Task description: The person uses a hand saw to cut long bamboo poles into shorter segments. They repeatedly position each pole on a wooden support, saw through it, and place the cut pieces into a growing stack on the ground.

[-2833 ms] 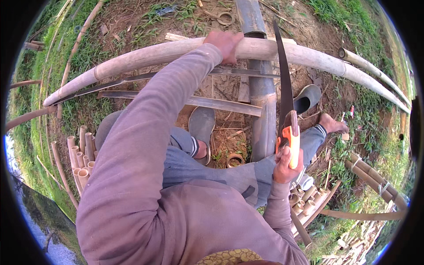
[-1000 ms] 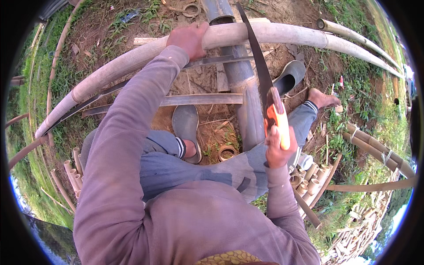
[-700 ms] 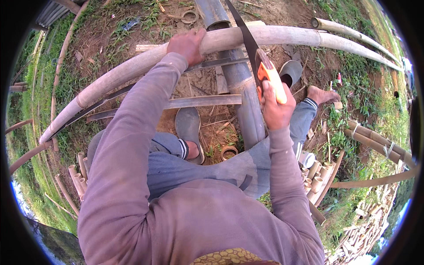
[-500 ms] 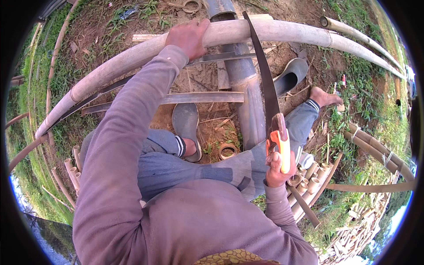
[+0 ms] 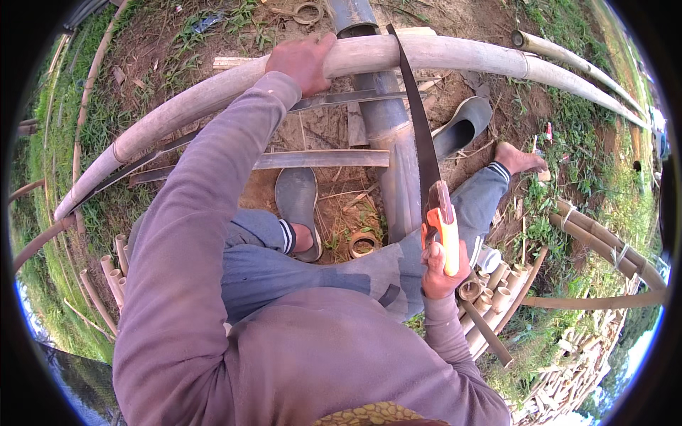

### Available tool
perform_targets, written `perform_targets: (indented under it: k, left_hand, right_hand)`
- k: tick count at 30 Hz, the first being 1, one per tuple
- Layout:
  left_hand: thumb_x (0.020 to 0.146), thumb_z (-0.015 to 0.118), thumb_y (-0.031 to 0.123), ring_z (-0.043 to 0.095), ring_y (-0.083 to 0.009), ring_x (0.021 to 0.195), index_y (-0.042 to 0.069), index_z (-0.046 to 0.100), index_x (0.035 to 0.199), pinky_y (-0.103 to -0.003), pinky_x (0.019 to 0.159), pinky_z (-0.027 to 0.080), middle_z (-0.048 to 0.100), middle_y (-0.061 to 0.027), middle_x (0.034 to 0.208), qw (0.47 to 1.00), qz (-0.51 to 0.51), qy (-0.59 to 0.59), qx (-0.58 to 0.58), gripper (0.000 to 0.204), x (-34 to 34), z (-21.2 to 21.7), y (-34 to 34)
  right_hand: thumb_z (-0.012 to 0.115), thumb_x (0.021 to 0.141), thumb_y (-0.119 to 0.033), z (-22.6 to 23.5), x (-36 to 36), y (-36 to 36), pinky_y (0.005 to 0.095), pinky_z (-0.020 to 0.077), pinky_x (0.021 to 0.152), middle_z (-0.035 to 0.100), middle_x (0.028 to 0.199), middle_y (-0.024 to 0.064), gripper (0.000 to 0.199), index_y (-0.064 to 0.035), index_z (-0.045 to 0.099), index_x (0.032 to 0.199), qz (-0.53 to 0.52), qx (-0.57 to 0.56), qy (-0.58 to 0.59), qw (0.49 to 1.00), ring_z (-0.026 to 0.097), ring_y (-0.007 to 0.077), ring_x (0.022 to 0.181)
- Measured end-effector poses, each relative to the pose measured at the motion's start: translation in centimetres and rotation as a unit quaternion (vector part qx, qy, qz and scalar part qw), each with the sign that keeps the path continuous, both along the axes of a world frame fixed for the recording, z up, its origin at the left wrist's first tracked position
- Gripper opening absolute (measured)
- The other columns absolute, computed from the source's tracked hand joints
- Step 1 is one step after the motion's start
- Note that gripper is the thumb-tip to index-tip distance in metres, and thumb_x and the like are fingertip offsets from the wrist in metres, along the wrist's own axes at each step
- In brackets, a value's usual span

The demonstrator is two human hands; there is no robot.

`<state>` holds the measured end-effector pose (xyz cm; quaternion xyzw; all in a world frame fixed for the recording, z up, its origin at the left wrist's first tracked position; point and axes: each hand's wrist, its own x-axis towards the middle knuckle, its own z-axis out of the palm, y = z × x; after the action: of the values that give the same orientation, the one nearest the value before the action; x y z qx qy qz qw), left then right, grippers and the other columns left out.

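Note:
A long pale bamboo pole (image 5: 455, 53) lies crosswise in front of me, resting over a thick grey pipe-like piece (image 5: 387, 121). My left hand (image 5: 304, 62) is wrapped over the pole, a little left of that support. In my right hand (image 5: 442, 271) is a hand saw (image 5: 424, 135), held by its orange and yellow handle. Its dark blade points away from me, and the far part lies against the pole just right of the support. Below the pole, split bamboo strips (image 5: 323, 158) lie across toward the support.
Cut bamboo tubes (image 5: 497, 284) are stacked by my right side, more (image 5: 114, 273) at my left. A dark rubber shoe (image 5: 463, 128) lies beyond my bare right foot (image 5: 521, 157). A bamboo ring (image 5: 363, 244) rests between my legs. Wood scraps (image 5: 568, 376) cover the lower right.
The saw and my right hand have shifted very slightly left, the blade staying at the same part of the pole. My left hand keeps its grip. The whole view has moved a little.

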<state>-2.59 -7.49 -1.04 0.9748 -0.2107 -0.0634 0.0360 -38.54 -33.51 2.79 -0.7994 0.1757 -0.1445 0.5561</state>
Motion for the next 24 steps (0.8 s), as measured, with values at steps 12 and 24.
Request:
perform_targets:
  k: [12, 24]
  left_hand:
    - [0.079, 0.09, 0.037, 0.068, -0.0315, 0.124, 0.017, 0.05, 0.148, -0.046, 0.107, 0.052, 0.068, -0.0111, 0.131, 0.998, -0.014, -0.059, -0.011, 0.082, -0.8, -0.4, 0.4]
    - [0.078, 0.091, 0.04, 0.071, -0.0353, 0.116, 0.017, 0.051, 0.136, -0.048, 0.099, 0.055, 0.07, -0.0114, 0.123, 1.0, -0.005, -0.019, -0.004, 0.074, 0.1, -0.4, -0.3]
  right_hand:
    - [0.081, 0.1, -0.02, -1.6, 23.2, 3.4, 0.0258, 0.0458, 0.062, 0.064, 0.078, -0.0034, 0.023, 0.002, 0.075, 0.102, 0.031, 0.043, -0.079, 0.995, 0.052, 0.0051, 0.07]
    - [0.069, 0.109, -0.029, -1.8, 22.4, 3.5, 0.0224, 0.0429, 0.048, 0.06, 0.066, 0.0003, 0.029, -0.0014, 0.064, 0.1, 0.028, 0.093, -0.09, 0.991, 0.054, 0.0062, 0.052]
